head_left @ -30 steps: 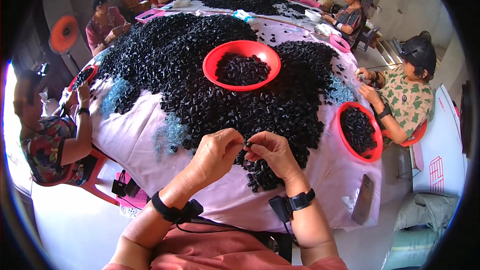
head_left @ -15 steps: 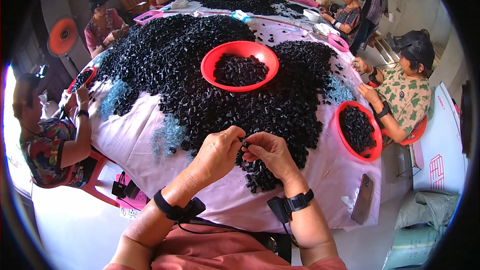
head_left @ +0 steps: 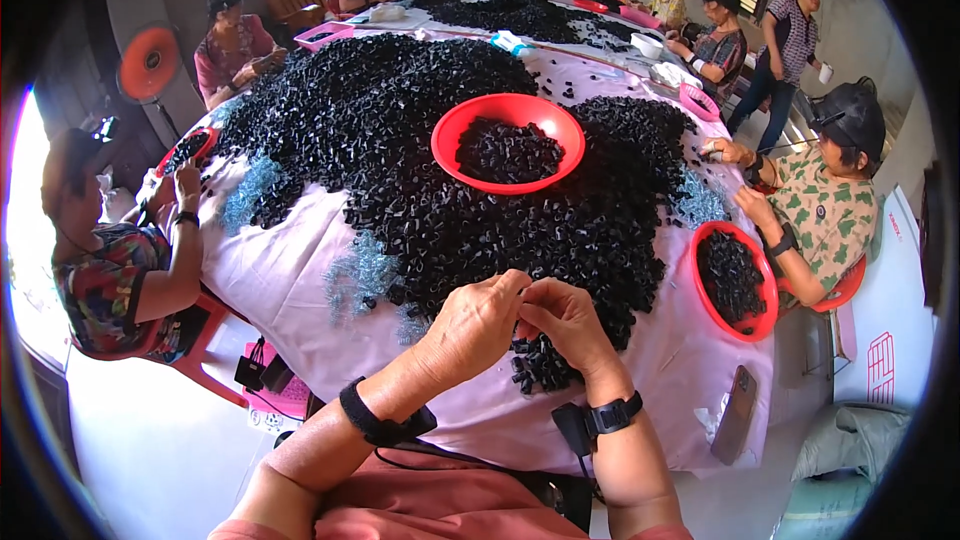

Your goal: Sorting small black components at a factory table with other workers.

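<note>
My left hand (head_left: 472,330) and my right hand (head_left: 570,328) meet above the near edge of the heap, fingertips pinched together. Between them is a small black plastic piece, now mostly hidden by the fingers. Under and beyond the hands spreads a big heap of small black curved pieces (head_left: 400,105). A red plastic basin (head_left: 508,185), part full of the same pieces, sits on the heap ahead. Clusters of thin, clear bluish pieces (head_left: 365,268) lie left of my hands.
A pink cloth (head_left: 290,285) covers the table. At right are a second red basin (head_left: 769,290) of black pieces and a phone (head_left: 737,415). Several people work around the table, one close by at right (head_left: 825,215) and another at left (head_left: 120,270). A fan (head_left: 150,62) stands far left.
The view has shifted, so the table and basins appear farther right and slightly lower. My hands stay together at the heap's near edge; the black piece between them shows less.
</note>
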Demonstrator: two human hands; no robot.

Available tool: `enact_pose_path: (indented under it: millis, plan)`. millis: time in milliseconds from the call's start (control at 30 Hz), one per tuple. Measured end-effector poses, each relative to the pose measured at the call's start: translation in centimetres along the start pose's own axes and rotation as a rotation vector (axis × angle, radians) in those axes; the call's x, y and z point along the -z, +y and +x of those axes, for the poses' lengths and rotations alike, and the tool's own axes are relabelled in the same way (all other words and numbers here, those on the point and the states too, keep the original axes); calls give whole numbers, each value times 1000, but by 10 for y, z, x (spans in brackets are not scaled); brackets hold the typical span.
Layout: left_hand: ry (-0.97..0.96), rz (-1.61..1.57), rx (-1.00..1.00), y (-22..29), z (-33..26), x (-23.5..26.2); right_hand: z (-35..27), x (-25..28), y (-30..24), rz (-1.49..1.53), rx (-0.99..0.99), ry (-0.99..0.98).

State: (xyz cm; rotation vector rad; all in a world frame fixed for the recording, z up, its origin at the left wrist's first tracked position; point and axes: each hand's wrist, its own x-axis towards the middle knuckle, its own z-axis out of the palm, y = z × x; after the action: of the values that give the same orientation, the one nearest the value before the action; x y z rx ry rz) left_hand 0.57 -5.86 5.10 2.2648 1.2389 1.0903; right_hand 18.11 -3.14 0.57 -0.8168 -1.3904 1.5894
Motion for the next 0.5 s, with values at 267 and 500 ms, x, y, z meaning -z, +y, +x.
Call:
enact_pose_path:
  millis: [267, 500]
  plan:
    - [11, -161, 123, -8, -3, 2, 1, -6, -5, -17, 22, -1]
    - [16, -196, 212, -11, -3, 3, 0, -7, -5, -18, 41, -40]
